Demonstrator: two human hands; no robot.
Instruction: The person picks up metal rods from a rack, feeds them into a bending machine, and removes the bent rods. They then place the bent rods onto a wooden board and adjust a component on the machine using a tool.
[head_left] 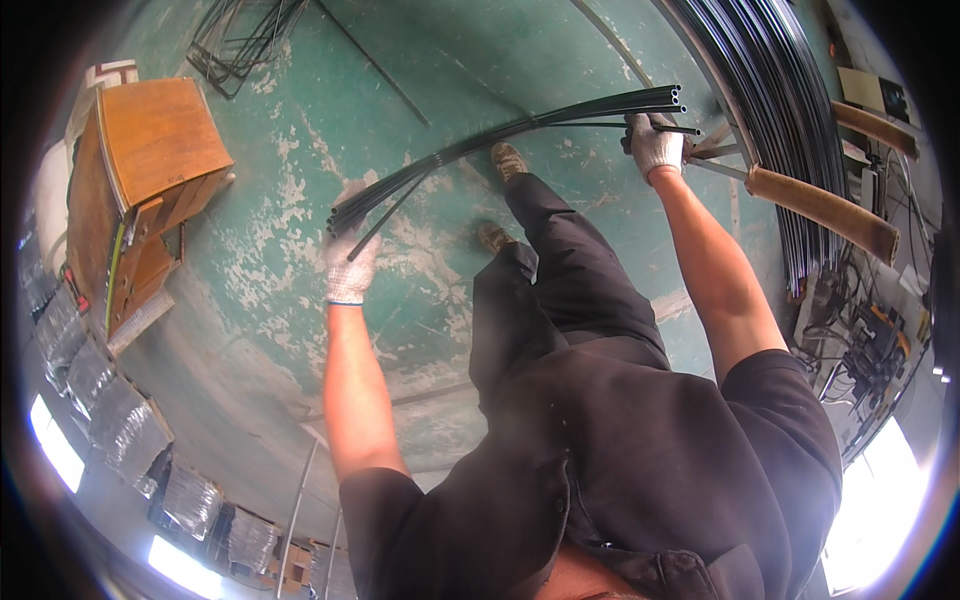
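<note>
A bundle of long, thin black tubes [490, 135] stretches between my hands above the floor, bowed by the wide lens. My left hand [352, 277], in a white knit glove with a light-blue cuff, is closed at the bundle's left end, where one tube slants away from the others. At the right end my right hand [656, 150], gloved as well, has its fingers wrapped round tubes just below the main group. Several hollow tube ends stick out past it. Part of the left fingers is hidden by the tubes.
A rack at the right carries a dense stack of black tubes [770, 110], with a padded brown arm [825, 212] jutting out. Left stands a wooden cabinet [165, 140]. On the green floor lie a loose rod [375, 65] and tangled black lengths [235, 45]. Cables [865, 350] crowd the right side.
</note>
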